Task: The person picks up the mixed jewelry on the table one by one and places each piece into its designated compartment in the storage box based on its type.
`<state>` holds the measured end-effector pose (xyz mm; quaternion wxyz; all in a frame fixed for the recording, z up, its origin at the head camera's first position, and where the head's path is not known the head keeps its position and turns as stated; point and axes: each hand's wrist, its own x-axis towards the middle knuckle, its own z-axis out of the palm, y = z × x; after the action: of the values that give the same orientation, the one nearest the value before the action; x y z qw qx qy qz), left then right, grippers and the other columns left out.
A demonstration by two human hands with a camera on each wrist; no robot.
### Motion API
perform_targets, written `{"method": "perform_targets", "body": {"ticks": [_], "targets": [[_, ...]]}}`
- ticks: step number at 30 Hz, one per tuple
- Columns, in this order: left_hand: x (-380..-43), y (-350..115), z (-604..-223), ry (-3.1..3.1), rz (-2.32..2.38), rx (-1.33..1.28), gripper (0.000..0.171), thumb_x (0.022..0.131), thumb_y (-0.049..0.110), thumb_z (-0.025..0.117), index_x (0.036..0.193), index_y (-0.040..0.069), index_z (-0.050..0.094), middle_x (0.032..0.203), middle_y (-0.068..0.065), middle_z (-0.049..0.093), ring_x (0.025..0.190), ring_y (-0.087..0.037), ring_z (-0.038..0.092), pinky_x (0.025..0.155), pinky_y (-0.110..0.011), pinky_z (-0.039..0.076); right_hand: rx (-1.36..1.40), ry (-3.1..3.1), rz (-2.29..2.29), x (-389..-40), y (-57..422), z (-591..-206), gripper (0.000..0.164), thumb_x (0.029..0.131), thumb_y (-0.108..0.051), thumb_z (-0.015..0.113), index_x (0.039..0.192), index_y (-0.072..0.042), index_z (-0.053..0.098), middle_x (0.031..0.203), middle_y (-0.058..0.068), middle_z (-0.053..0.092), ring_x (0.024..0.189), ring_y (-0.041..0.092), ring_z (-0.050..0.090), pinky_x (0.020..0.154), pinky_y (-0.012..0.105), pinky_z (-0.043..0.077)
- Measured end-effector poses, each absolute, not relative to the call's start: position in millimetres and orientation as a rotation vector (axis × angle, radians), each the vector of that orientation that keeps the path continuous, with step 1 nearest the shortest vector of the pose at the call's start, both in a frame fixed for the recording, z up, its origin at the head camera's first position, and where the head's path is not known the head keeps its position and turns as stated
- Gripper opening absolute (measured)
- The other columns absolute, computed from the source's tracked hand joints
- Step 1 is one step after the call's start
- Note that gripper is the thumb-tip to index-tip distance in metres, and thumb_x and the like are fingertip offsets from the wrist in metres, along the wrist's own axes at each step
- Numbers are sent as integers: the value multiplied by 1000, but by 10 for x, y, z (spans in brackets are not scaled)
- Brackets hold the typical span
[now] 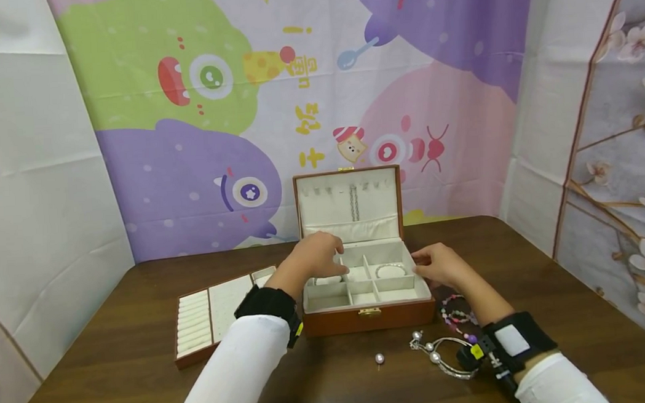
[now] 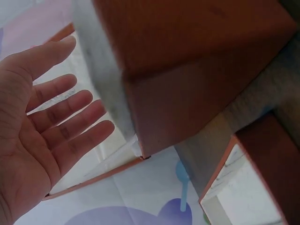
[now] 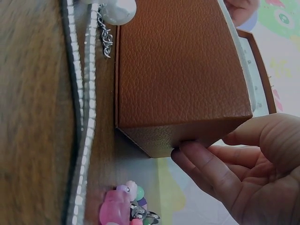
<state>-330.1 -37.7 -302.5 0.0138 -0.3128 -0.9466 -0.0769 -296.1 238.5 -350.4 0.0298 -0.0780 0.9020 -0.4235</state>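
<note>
Brown leather-textured jewellery box [image 1: 370, 324] on dark wooden table [image 1: 328, 386], touched by the right hand [image 1: 443, 265], unclenched; the left hand [image 1: 316, 255], grasping nothing, is held above. Light steadying pressure is advised.

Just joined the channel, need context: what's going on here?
A person is working at an open jewelry box. Their left hand hovers over its left compartments, fingers apart and palm empty; the right hand touches the box's right side. A silvery bracelet lies in the back right compartment, and a chain hangs inside the raised lid. A separate tray sits to the left. A beaded bracelet and pearl pieces lie on the table.
</note>
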Motion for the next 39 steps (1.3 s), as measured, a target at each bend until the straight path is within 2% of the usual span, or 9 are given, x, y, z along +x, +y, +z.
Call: {"method": "perform_targets", "body": {"ticks": [10,16,23,39], "targets": [[-3170,-441,-3094,-2845,-353,-1017,40,86,34,74,114,7,69,108,-10,70,99,-22,64,86,-38,52,-256,2791,-1297,-2955,2389,-3503,43,92,2,60,130,19,49,106,29,65,88,34,68,61,39,59],[-3082,-550,-3114,-2786,-377,-1045,38,85,32,75,112,6,70,104,-10,70,95,-23,65,85,-39,52,-274,2804,-1294,-2947,2386,-3501,43,92,3,60,129,20,49,104,30,65,87,35,68,61,39,59],[-2923,-688,-3126,-2743,-401,-1041,37,85,35,75,112,9,70,102,-5,70,88,-18,66,82,-37,53,-268,2809,-1287,-2955,2391,-3523,43,91,3,60,129,19,49,104,30,65,87,35,67,61,40,59],[-2615,-976,-3219,-2639,-489,-1046,36,82,32,78,106,6,71,99,-6,70,83,-17,65,74,-34,54,-233,2801,-1295,-2963,2389,-3540,43,93,1,59,131,17,49,108,29,63,90,32,66,62,39,59]]}}
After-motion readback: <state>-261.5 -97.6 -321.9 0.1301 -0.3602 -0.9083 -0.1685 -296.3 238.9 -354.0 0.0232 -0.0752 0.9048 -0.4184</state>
